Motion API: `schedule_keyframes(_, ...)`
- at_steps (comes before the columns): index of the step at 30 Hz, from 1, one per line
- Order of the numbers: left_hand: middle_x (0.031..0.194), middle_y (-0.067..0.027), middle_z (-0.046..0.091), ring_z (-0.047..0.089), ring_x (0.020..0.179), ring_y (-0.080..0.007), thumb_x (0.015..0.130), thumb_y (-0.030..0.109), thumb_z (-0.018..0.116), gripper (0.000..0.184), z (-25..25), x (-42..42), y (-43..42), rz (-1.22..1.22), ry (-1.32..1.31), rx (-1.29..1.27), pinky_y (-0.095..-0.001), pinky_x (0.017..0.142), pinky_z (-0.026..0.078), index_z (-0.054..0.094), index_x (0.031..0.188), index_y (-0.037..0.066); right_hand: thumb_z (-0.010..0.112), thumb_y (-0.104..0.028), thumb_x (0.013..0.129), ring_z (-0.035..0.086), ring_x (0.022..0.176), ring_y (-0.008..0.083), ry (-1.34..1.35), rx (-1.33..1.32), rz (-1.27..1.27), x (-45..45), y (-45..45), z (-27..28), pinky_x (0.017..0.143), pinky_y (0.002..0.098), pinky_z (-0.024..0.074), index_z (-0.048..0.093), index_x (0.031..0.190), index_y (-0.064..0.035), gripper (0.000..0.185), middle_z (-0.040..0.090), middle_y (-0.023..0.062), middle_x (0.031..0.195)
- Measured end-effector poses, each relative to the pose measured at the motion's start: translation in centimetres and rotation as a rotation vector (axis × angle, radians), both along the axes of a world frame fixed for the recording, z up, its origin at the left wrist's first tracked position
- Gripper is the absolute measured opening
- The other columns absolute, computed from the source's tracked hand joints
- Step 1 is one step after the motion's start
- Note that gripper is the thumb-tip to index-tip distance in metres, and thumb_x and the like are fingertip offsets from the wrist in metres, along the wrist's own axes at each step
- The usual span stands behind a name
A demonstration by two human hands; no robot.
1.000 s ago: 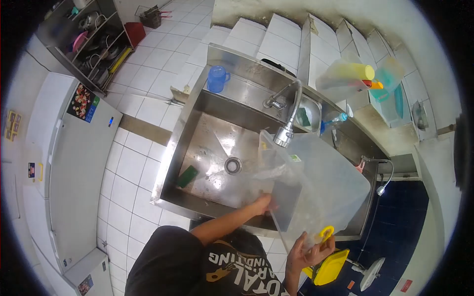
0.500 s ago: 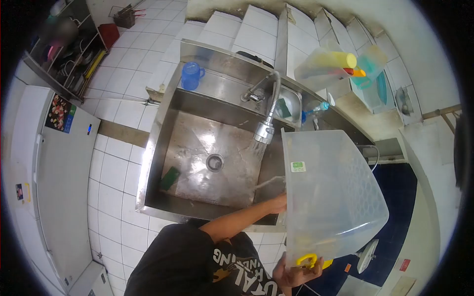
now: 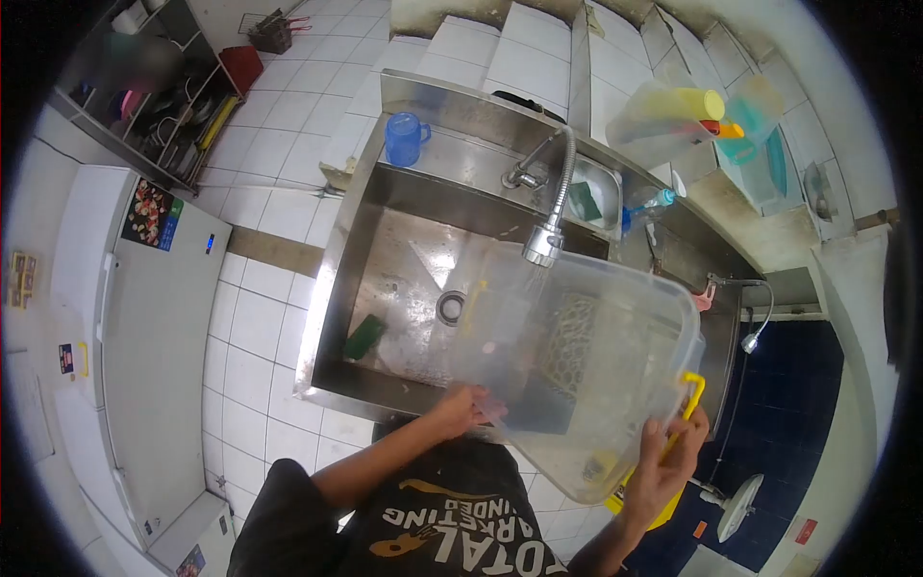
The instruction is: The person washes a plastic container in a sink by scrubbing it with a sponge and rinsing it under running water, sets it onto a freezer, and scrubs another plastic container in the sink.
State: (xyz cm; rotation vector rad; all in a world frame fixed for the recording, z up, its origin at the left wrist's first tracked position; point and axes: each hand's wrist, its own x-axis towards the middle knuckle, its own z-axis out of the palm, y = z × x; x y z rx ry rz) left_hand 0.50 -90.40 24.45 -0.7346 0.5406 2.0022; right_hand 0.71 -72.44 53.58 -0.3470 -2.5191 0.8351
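Clear bin is tipped under the tap, partly over the sink. Right hand grips its yellow-handle end; left hand is at the side, can't tell if it's gripping.

Place is reading as a kitchen, specifically its wash-up corner; home or business use: cannot tell. Evidence: a stainless-steel sink is filling the centre, a sprayer tap is arching over it, and 2 green sponges are lying in its basins. A blue mug is standing on the ledge. Upper left, a rack is holding cookware, a wire basket sitting nearby. A white appliance is bearing a food-photo sticker; white tiles are covering the floor.
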Motion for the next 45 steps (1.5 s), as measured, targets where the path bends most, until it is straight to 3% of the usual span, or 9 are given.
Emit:
schedule_keyframes(7,0.118,-0.0231,0.057,0.062,0.104,-0.037,0.09,0.02,0.058,0.054,4.6,0.2,-7.7,0.159,0.001,-0.243,-0.045,0.097,0.048,0.038,0.133,-0.007,0.067,-0.015,0.087,0.054,0.096,0.012,-0.162,-0.593,0.097,-2.5,1.5,-0.3,0.088,0.027,0.0389,0.058,0.089,-0.007,0.012,0.056,0.0017,0.1)
schedule_keyframes(11,0.117,-0.0182,0.058,0.059,0.105,-0.0304,0.083,0.029,0.069,0.079,-4.1,-1.0,-11.8,0.181,0.496,-1.126,-0.0402,0.091,0.047,0.029,0.142,-0.004,0.066,-0.014,0.088,0.057,0.085,0.0077,-0.123,-0.85,0.044,-2.6,2.3,-0.8,0.079,0.0228,0.0423,0.062,0.096,-0.0073,0.011,0.062,-0.0024,0.091)
schedule_keyframes(15,0.108,-0.0148,0.062,0.061,0.097,-0.0252,0.084,0.027,0.068,0.064,-0.4,-6.5,-15.5,0.032,0.479,-0.634,-0.0366,0.085,0.048,0.043,0.137,0.0,0.061,-0.014,0.092,0.059,0.079,0.0066,-0.108,-0.912,0.072,-3.4,3.7,-1.7,0.074,0.0225,0.0457,0.06,0.096,-0.0056,0.01,0.065,0.0004,0.093)
schedule_keyframes(17,0.099,-0.0132,0.066,0.062,0.092,-0.0231,0.085,0.022,0.065,0.048,2.9,-8.1,-15.3,-0.254,0.615,-0.786,-0.0353,0.082,0.047,0.055,0.127,0.002,0.063,-0.015,0.09,0.059,0.082,0.0072,-0.169,-0.987,0.115,-4.1,4.8,-2.4,0.076,0.0219,0.0447,0.064,0.104,-0.0053,0.017,0.064,-0.0013,0.092)
schedule_keyframes(21,0.095,-0.0135,0.066,0.062,0.088,-0.0218,0.084,0.015,0.062,0.039,3.1,-8.0,-16.6,-0.152,0.637,-0.811,-0.0341,0.079,0.048,0.06,0.12,0.001,0.062,-0.019,0.091,0.058,0.083,0.0088,-0.154,-0.973,0.062,-5.2,7.9,-6.8,0.077,0.024,0.0446,0.064,0.106,-0.0045,0.021,0.063,-0.0008,0.091)
schedule_keyframes(26,0.089,-0.016,0.066,0.063,0.081,-0.0222,0.075,0.004,0.058,0.046,7.5,-5.7,-18.3,0.131,1.01,-1.287,-0.0323,0.072,0.049,0.056,0.121,-0.005,0.057,-0.031,0.094,0.054,0.09,0.0115,-0.352,-0.69,-0.112,-6.8,10.0,-13.3,0.08,0.028,0.043,0.063,0.108,-0.0038,0.031,0.061,0.0018,0.094)
schedule_keyframes(35,0.097,-0.0195,0.067,0.064,0.089,-0.0199,0.069,-0.004,0.048,0.065,23.6,-3.8,-16.7,0.206,0.925,-1.381,-0.0288,0.083,0.048,0.046,0.134,-0.005,0.052,-0.032,0.096,0.05,0.083,0.0106,-0.678,-0.747,0.095,-7.9,5.7,-22.5,0.073,0.0264,0.0405,0.065,0.098,-0.0011,0.034,0.059,0.0009,0.087)
schedule_keyframes(41,0.094,-0.016,0.065,0.062,0.083,-0.0189,0.069,-0.005,0.046,0.065,23.0,-4.7,-17.0,0.028,0.783,-1.402,-0.0292,0.08,0.048,0.047,0.134,-0.005,0.054,-0.031,0.095,0.051,0.075,0.0093,-0.608,-0.756,0.08,-7.0,8.1,-21.3,0.068,0.0247,0.0407,0.065,0.095,-0.0034,0.029,0.058,-0.0014,0.082)
schedule_keyframes(45,0.081,-0.0087,0.059,0.051,0.07,-0.014,0.073,-0.004,0.051,0.062,15.7,-5.9,-16.6,0.074,0.895,-1.254,-0.0277,0.066,0.044,0.046,0.134,-0.006,0.056,-0.029,0.096,0.051,0.072,0.0095,-0.482,-0.67,-0.035,-5.4,12.0,-16.8,0.065,0.0247,0.0417,0.065,0.101,-0.0005,0.03,0.058,0.0003,0.081)
